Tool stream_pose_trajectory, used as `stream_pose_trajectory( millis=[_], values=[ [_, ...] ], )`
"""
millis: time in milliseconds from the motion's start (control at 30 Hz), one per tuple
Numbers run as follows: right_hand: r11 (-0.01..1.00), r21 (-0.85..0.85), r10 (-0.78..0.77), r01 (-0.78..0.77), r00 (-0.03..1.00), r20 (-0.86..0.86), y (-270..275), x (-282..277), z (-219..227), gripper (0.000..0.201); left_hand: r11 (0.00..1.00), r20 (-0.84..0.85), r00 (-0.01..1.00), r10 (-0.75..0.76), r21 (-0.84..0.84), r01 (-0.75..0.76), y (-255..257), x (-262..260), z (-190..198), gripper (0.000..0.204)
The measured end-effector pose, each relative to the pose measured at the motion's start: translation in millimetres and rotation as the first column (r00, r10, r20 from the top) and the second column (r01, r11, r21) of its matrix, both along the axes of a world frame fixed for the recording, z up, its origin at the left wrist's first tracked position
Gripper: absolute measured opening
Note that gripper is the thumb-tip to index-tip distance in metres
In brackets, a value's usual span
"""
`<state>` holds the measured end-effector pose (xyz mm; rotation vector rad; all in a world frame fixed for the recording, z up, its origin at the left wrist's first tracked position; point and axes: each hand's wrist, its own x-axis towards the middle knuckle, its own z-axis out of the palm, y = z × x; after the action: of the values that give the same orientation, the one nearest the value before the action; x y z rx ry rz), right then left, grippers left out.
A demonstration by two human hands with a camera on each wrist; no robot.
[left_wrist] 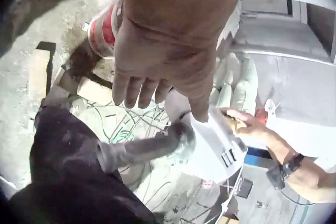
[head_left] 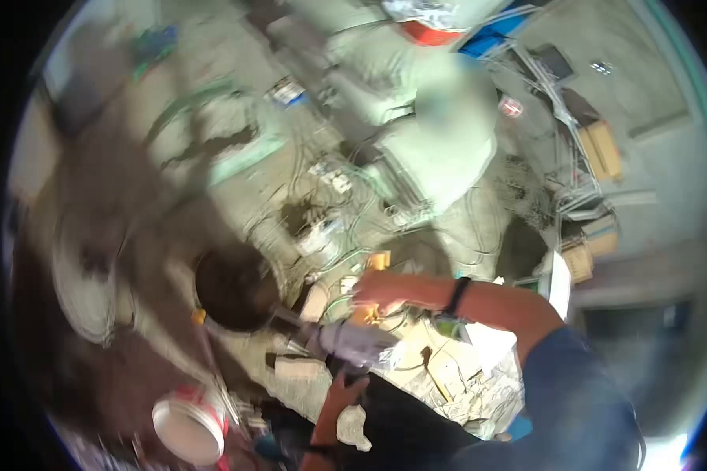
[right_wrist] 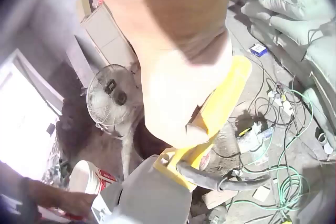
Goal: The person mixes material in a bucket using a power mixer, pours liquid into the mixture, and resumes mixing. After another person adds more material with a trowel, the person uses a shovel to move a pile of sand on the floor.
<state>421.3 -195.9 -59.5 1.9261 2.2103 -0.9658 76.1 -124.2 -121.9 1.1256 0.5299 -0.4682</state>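
Note:
A power tool with a grey body (head_left: 353, 343) and yellow handle (right_wrist: 228, 98) slants across the head view, its rod toward a dark round bucket (head_left: 239, 286). My right hand (head_left: 381, 289) grips that handle; in the right wrist view the hand (right_wrist: 181, 98) covers part of it, above the grey housing (right_wrist: 155, 198). My left hand (head_left: 344, 396) is at the near side of the tool. In the left wrist view the left hand (left_wrist: 163, 61) has its fingers extended, beside the pale housing (left_wrist: 210, 148) and above a grey cylinder (left_wrist: 142, 150). Contact there is unclear.
A red-and-white bucket (head_left: 188, 430) stands at lower left. Cables and a green hose (right_wrist: 289, 187) lie on the floor. Stacked sacks (right_wrist: 296, 3), a standing fan (right_wrist: 114, 95), cardboard boxes (head_left: 601, 149) and loose blocks (head_left: 298, 369) are around. Another person (head_left: 440, 141), blurred, is beyond the tool.

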Motion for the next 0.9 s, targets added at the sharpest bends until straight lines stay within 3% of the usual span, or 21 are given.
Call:
stream_pose_trajectory(
  millis=[33,67,100,133,167,267,333,367,433,467,500,567,633,700,900],
  values=[
    [0.997,0.060,0.050,-0.053,0.997,0.055,4.9,-7.2,23.5,0.046,0.962,-0.215,0.968,-0.127,0.211,0.173,-15.5,9.4,8.5,0.065],
    [0.989,0.140,0.028,-0.037,0.997,0.065,-4.4,-14.7,10.4,0.039,0.926,-0.267,0.954,-0.137,0.308,0.219,-31.5,8.2,-10.9,0.054],
    [0.995,0.064,0.071,-0.083,0.984,0.164,-5.7,-23.2,-9.4,0.035,0.935,-0.147,0.989,0.030,0.353,0.024,-36.8,5.7,-8.6,0.041],
    [0.976,0.215,-0.023,-0.034,0.966,0.258,-10.6,-32.6,-13.4,0.025,0.935,-0.142,0.990,0.028,0.354,0.024,-37.4,2.5,-13.4,0.041],
    [0.965,0.260,-0.054,-0.046,0.929,0.366,-14.7,-36.6,-14.5,0.014,0.906,-0.022,0.983,0.182,0.393,-0.159,-48.8,-0.6,-17.1,0.043],
    [0.979,0.199,-0.110,0.036,0.920,0.376,-24.4,-41.9,-22.3,0.011,0.890,-0.028,0.997,0.072,0.453,-0.052,-41.8,-2.6,-12.5,0.046],
    [0.981,0.168,-0.148,0.095,0.930,0.337,-38.8,-43.3,-24.6,0.013,0.781,-0.027,1.000,-0.006,0.624,0.021,-27.4,1.2,6.9,0.039],
    [0.983,0.120,-0.171,0.142,0.942,0.288,-42.4,-42.0,-15.0,0.015,0.785,-0.012,1.000,-0.017,0.619,0.021,-20.3,3.8,14.4,0.039],
    [0.979,0.012,-0.198,0.202,0.944,0.263,-50.8,-46.3,-28.7,0.016,0.536,-0.135,0.968,-0.213,0.812,0.231,-8.7,2.1,21.1,0.038],
    [0.980,0.010,-0.194,0.198,0.945,0.264,-52.9,-49.9,-30.8,0.016,0.523,-0.132,0.944,-0.303,0.805,0.281,-2.7,2.0,22.4,0.030],
    [0.975,0.053,-0.224,0.218,0.936,0.270,-55.7,-52.9,-31.8,0.017,0.528,-0.133,0.947,-0.292,0.804,0.276,-2.7,1.7,26.0,0.030],
    [0.972,0.100,-0.232,0.212,0.931,0.282,-54.7,-50.2,-29.3,0.017,0.531,-0.299,0.899,-0.321,0.729,0.432,-3.3,10.9,34.6,0.035],
    [0.981,0.059,-0.192,0.183,0.941,0.279,-48.8,-49.6,-23.9,0.018,0.534,-0.260,0.924,-0.279,0.758,0.374,-11.2,0.9,8.4,0.038],
    [0.984,0.056,-0.176,0.167,0.942,0.287,-47.2,-47.5,-17.3,0.020,0.575,-0.213,0.962,-0.172,0.771,0.274,-12.6,2.1,11.9,0.035],
    [0.985,-0.004,-0.167,0.174,0.951,0.260,-45.5,-47.0,-20.4,0.022,0.544,-0.251,0.950,-0.187,0.779,0.313,-13.8,3.3,14.3,0.036]
  ],
)
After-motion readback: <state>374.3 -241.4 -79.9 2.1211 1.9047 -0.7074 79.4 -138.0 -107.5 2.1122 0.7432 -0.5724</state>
